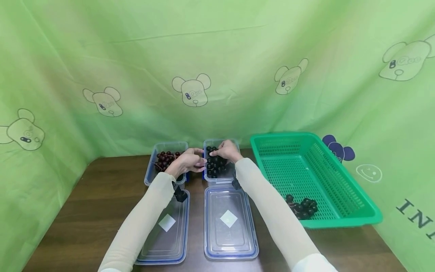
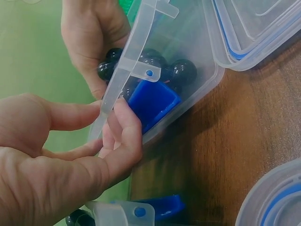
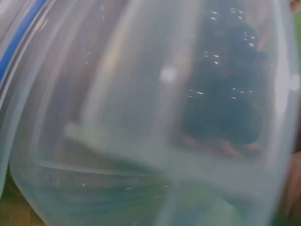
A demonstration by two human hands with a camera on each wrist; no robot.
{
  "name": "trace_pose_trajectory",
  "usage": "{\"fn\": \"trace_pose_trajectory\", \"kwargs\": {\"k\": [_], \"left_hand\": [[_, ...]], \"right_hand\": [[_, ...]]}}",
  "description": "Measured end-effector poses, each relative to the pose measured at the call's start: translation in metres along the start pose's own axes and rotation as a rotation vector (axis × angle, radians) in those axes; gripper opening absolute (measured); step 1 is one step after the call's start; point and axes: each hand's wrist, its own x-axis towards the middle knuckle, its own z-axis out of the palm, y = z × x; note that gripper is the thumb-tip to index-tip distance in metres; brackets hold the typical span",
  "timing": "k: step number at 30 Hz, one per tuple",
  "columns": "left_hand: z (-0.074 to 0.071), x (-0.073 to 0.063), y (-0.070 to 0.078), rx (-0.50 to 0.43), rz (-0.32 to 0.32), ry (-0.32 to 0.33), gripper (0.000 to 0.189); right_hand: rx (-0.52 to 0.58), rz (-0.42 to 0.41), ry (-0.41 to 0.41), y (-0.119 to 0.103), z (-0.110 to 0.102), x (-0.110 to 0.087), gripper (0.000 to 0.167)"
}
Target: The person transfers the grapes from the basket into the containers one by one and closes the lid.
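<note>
In the head view, my left hand (image 1: pixel 191 161) is between two clear plastic containers. Its thumb and fingers pinch the rim of the right-hand container (image 2: pixel 110 94), beside a blue side clip (image 2: pixel 153 103). Black grapes (image 1: pixel 215 166) lie in this container. My right hand (image 1: pixel 228 150) reaches over its far side, fingers curled at the bunch; the left wrist view shows grapes right against that hand, though its fingertips are partly hidden. Through a blurred plastic wall, the right wrist view shows dark grapes (image 3: pixel 223 94). Dark red grapes (image 1: pixel 164 160) fill part of the left-hand container (image 1: pixel 148 174).
Two clear lids with blue seals, a left one (image 1: pixel 163 241) and a right one (image 1: pixel 231 240), lie in front of the containers. At the right stands a green perforated basket (image 1: pixel 343 177) with black grapes (image 1: pixel 302 208) at its near end. A green curtain (image 1: pixel 142 124) hangs behind the wooden table (image 1: pixel 81 211).
</note>
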Motion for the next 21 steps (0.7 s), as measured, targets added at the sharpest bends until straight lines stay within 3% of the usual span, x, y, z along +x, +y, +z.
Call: {"fn": "trace_pose_trajectory", "kwargs": {"k": [10,21], "left_hand": [[0.003,0.002,-0.003,-0.014,0.001,0.007,0.062],[0.001,0.001,-0.002,0.002,0.021,0.01,0.062]], "right_hand": [[-0.234,-0.048,-0.012,-0.006,0.001,0.001,0.065],[-0.256,-0.061,-0.052,-0.015,-0.006,0.0,0.065]]}}
